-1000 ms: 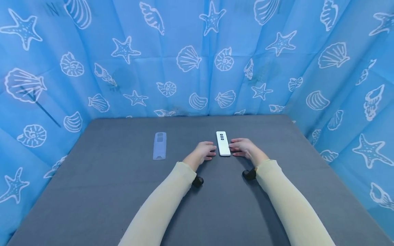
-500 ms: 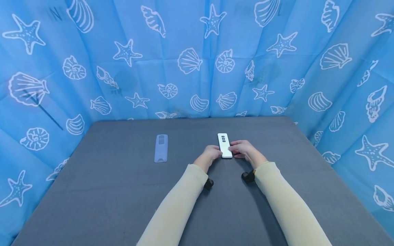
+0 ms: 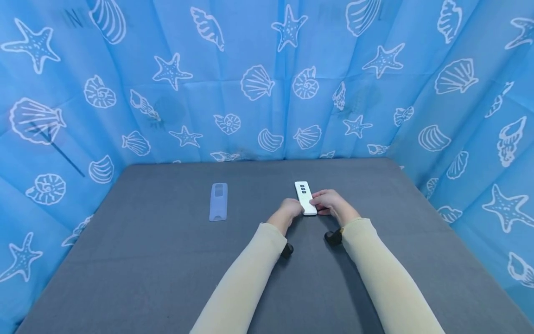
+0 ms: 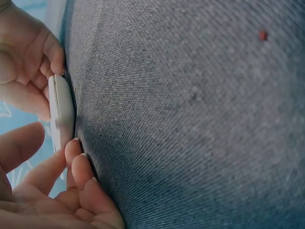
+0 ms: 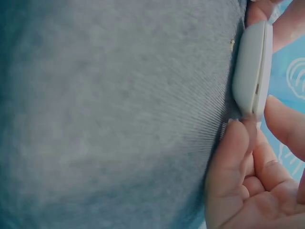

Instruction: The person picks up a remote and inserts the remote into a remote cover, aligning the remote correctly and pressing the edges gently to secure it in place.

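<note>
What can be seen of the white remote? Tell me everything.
The white remote is a slim, plastic-looking bar with three dark buttons near its far end and a seam with a dark slot. It lies buttons up on the grey cloth, far end angled slightly left. The left hand and right hand grip opposite sides.

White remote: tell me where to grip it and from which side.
I'd grip the white remote by its two long edges, near the end away from the buttons, reaching in from left and right together. It lies flat on the grey cloth, long and narrow, and its underside curves up at the sides, likely leaving room to pinch.
</note>
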A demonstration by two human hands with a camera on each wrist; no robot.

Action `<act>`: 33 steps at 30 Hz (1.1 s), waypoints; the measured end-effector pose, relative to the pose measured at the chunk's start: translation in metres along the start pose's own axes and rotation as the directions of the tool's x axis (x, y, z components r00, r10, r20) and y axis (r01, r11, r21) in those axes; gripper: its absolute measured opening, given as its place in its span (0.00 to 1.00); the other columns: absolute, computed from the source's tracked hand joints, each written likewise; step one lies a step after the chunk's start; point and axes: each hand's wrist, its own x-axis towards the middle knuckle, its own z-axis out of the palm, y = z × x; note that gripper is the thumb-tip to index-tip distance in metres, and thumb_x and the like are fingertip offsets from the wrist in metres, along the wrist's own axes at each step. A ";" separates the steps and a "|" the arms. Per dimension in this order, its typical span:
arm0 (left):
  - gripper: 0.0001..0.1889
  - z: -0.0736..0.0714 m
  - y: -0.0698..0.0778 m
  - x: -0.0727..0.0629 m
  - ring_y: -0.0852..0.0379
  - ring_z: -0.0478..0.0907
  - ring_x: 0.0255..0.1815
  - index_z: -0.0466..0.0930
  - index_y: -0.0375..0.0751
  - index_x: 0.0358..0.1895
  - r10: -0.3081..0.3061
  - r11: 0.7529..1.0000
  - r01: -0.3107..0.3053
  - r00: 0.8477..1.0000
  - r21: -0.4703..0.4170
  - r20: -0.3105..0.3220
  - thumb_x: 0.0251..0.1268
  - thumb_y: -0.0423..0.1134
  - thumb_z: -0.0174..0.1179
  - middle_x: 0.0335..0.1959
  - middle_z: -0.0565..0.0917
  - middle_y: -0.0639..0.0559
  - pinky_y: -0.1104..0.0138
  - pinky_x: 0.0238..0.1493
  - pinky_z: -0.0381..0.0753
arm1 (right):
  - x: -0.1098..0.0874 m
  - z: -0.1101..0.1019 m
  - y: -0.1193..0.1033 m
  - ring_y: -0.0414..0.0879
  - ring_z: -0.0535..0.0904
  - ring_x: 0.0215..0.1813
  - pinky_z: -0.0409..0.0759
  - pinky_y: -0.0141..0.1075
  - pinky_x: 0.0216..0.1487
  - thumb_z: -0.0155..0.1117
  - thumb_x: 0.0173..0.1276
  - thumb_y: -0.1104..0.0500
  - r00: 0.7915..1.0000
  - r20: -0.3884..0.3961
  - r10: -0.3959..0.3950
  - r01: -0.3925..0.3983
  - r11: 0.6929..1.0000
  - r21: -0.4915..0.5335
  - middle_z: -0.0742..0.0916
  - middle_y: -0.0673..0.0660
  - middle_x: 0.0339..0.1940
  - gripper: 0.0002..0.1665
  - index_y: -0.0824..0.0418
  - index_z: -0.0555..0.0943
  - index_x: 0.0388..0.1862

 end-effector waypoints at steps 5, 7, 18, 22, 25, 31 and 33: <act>0.14 0.001 -0.004 0.006 0.58 0.74 0.39 0.86 0.43 0.46 0.021 0.999 -0.020 0.999 -0.026 0.046 0.56 0.31 0.61 0.41 0.83 0.56 0.64 0.41 0.74 | 0.000 0.001 -0.001 0.45 0.76 0.36 0.76 0.37 0.38 0.61 0.70 0.64 1.000 0.008 -0.006 0.006 1.000 -0.013 0.81 0.57 0.40 0.23 0.67 0.72 0.63; 0.16 -0.007 0.001 -0.007 0.57 0.75 0.41 0.85 0.43 0.49 0.030 0.998 -0.028 0.999 -0.048 0.045 0.57 0.31 0.60 0.44 0.83 0.54 0.64 0.43 0.74 | -0.001 0.002 -0.002 0.45 0.76 0.36 0.75 0.37 0.38 0.62 0.69 0.64 1.000 0.010 -0.009 0.009 1.000 -0.016 0.80 0.56 0.40 0.23 0.67 0.72 0.62; 0.20 -0.076 0.077 -0.164 0.53 0.71 0.62 0.78 0.41 0.62 0.023 0.958 -0.023 1.000 -0.286 -0.001 0.67 0.28 0.55 0.63 0.76 0.45 0.62 0.61 0.70 | -0.012 0.002 -0.012 0.41 0.79 0.32 0.80 0.36 0.39 0.61 0.69 0.67 0.999 -0.032 -0.030 0.034 0.991 0.132 0.81 0.56 0.39 0.24 0.69 0.69 0.62; 0.18 -0.080 0.078 -0.176 0.53 0.78 0.52 0.78 0.37 0.60 0.029 0.933 -0.043 0.999 -0.358 -0.044 0.69 0.30 0.57 0.59 0.78 0.43 0.63 0.53 0.76 | -0.018 0.003 -0.014 0.41 0.79 0.32 0.81 0.37 0.41 0.62 0.68 0.68 0.998 -0.032 -0.048 0.053 0.985 0.163 0.80 0.57 0.40 0.24 0.70 0.69 0.62; 0.17 -0.086 0.074 -0.178 0.52 0.80 0.44 0.80 0.36 0.58 0.033 0.913 -0.053 0.998 -0.404 -0.058 0.68 0.30 0.59 0.57 0.79 0.43 0.64 0.49 0.78 | -0.025 0.005 -0.016 0.41 0.79 0.32 0.81 0.36 0.40 0.62 0.68 0.67 0.997 -0.039 -0.070 0.075 0.984 0.164 0.80 0.57 0.41 0.25 0.70 0.69 0.62; 0.16 -0.099 0.069 -0.185 0.48 0.81 0.47 0.81 0.39 0.57 0.036 0.904 -0.050 0.998 -0.425 -0.041 0.67 0.32 0.61 0.57 0.80 0.44 0.60 0.51 0.78 | -0.039 0.009 -0.019 0.41 0.79 0.31 0.80 0.34 0.36 0.63 0.68 0.66 0.991 -0.028 -0.128 0.131 0.977 0.166 0.80 0.57 0.40 0.25 0.71 0.69 0.62; 0.16 -0.104 0.070 -0.189 0.48 0.81 0.49 0.81 0.39 0.58 0.044 0.900 -0.053 0.999 -0.434 -0.032 0.67 0.32 0.61 0.58 0.79 0.44 0.59 0.54 0.77 | -0.043 0.010 -0.020 0.41 0.79 0.31 0.80 0.34 0.35 0.63 0.68 0.66 0.989 -0.021 -0.144 0.145 0.972 0.185 0.81 0.57 0.40 0.26 0.71 0.69 0.62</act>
